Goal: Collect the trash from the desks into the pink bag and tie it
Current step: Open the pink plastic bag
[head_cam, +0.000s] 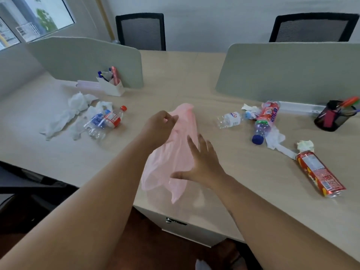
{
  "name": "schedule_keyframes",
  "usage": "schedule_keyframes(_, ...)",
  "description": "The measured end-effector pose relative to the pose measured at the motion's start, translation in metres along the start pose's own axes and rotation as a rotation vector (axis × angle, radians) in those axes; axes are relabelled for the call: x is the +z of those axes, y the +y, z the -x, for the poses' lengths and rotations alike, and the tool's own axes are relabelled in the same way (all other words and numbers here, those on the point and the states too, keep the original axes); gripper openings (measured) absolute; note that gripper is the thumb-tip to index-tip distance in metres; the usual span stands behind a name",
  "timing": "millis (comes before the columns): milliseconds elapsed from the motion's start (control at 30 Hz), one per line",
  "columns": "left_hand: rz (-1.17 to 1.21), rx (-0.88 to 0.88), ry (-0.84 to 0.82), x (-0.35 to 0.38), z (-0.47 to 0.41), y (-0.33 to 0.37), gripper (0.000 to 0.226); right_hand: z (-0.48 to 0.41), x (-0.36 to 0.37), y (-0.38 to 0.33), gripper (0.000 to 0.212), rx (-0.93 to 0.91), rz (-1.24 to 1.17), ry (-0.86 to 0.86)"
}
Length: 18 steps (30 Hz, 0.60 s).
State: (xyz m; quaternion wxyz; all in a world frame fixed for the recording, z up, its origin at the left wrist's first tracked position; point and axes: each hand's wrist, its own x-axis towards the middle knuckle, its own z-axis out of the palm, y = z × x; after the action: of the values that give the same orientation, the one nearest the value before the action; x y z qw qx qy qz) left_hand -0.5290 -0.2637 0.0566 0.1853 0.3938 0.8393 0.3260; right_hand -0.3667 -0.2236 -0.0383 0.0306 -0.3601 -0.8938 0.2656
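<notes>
— So, where's the pink bag (167, 158)?
— Centre of the desk (175, 75), left hand (160, 126) pinching its top.
— Right hand (203, 162)?
— Fingers spread over it. Bottles (105, 121) lie at ten o'clock, chip can (319, 174) at three.

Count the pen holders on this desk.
2. The white pen holder stands against the left divider. The black mesh pen holder stands at the far right, near the right divider. Others may be hidden behind the dividers.
</notes>
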Motion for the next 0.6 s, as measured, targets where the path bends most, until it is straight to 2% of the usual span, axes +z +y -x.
schedule_keyframes(67,0.035,-0.011,-0.047,-0.005,-0.013,0.001,0.033,-0.02,0.004,-0.013,0.119,0.034,-0.06,0.021)
schedule_keyframes(167,-0.007,0.002,-0.105,-0.02,-0.03,-0.006,0.036,-0.046,0.009,-0.023,0.059,0.113,-0.045,0.176)
schedule_keyframes(233,-0.132,0.08,-0.127,-0.038,-0.042,-0.018,0.051,-0.063,0.007,-0.022,0.034,0.181,-0.046,0.286)
schedule_keyframes(333,-0.475,0.156,-0.181,-0.06,-0.056,-0.045,0.096,-0.084,-0.007,-0.018,0.023,0.244,-0.187,0.368)
schedule_keyframes(400,-0.726,0.221,-0.127,-0.06,-0.066,-0.058,0.113,-0.096,-0.02,-0.022,0.024,0.195,-0.171,0.392)
schedule_keyframes(467,-0.817,0.382,-0.053,-0.05,-0.078,-0.062,0.102,-0.108,-0.03,-0.032,0.024,0.131,-0.101,0.448)
schedule_keyframes(567,-0.773,0.733,0.122,-0.034,-0.095,-0.059,0.044,-0.123,-0.041,-0.049,0.021,0.119,-0.052,0.534)
schedule_keyframes(600,-0.716,0.789,0.162,-0.034,-0.102,-0.058,0.026,-0.127,-0.043,-0.052,0.019,0.13,-0.008,0.557)
